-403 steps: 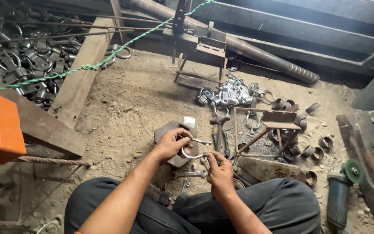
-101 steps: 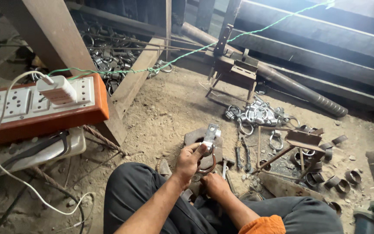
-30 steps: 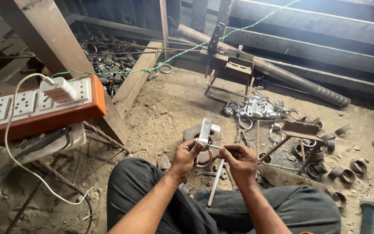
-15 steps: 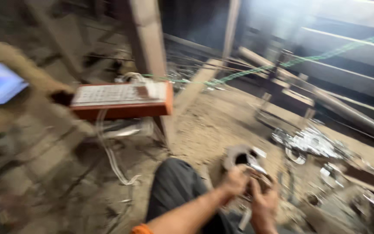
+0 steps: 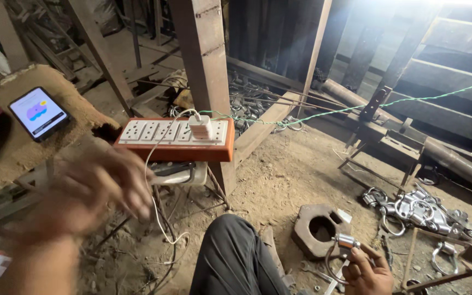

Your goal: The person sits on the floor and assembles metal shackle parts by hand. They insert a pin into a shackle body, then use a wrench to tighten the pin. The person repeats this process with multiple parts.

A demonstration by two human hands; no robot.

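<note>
A person sits on the dirt floor (image 5: 296, 164) of a metal workshop, one dark-trousered knee (image 5: 230, 246) drawn up in the middle of the view. The right hand (image 5: 368, 270), low at the bottom edge, has its fingers (image 5: 356, 261) curled around a shiny metal ring clamp (image 5: 338, 252), gripping it near the small cylinder at its top. The clamp sits just above a rusty iron block (image 5: 319, 229) with a round hole, which lies on the floor beside the knee.

The left hand (image 5: 91, 191) is raised at the left, blurred by motion, its fingers spread wide and holding nothing. It hangs in front of an orange power strip (image 5: 173, 143) with white sockets, where a white plug (image 5: 200, 127) and cable (image 5: 157, 213) are attached. The strip is mounted against a wooden post (image 5: 203, 60).

To the far left, a phone (image 5: 38, 112) with a lit screen rests on a worn, padded seat (image 5: 61, 87). At the right, a heap of bright metal clamps (image 5: 416, 206) lies on the floor near a small iron stand (image 5: 389, 145). A green cord (image 5: 438, 93) stretches across the scene above a long pipe (image 5: 454, 161).
</note>
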